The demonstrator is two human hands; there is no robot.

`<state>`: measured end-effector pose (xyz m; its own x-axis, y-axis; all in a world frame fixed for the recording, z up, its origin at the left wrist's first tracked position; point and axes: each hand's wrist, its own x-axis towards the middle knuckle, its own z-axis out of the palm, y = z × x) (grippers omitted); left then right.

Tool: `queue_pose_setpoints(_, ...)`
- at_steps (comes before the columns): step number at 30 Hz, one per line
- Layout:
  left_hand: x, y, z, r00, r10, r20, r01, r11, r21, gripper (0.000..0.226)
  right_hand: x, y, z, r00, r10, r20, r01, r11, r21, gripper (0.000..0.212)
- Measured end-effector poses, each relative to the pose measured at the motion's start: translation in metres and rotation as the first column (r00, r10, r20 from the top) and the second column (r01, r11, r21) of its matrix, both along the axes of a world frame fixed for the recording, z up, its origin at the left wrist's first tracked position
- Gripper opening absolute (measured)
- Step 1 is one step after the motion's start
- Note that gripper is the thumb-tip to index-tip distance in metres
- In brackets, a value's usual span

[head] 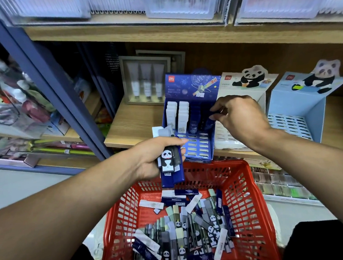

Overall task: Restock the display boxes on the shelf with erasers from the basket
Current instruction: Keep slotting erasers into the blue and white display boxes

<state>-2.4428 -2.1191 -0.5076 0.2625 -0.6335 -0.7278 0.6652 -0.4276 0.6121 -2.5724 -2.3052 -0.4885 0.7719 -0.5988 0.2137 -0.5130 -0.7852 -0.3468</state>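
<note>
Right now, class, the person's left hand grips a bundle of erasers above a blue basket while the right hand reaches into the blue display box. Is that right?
Not quite: the basket is red, not blue, as the head view shows. The rest stands: the left hand grips a bundle of erasers above it, and the right hand reaches into the blue display box.
</note>
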Motion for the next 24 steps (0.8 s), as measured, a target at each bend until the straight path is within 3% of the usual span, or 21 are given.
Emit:
queue_pose_setpoints(14,0.0019,0.0009,0.0017,0.999,0.024,-0.025,-0.025,1.0,-0.012,0.007,0.0048,0.0018,-0.0032,0.999,0.014,-0.052,-0.016,0.999,-0.04,0.015)
queue_pose_setpoints(24,0.0029,0.0021,0.0049,0.998,0.023,-0.052,-0.024,0.999,-0.031,0.007,0.0076,0.0064,-0.0053,1.0,0.013,0.018,-0.014,0.999,0.038,0.013)
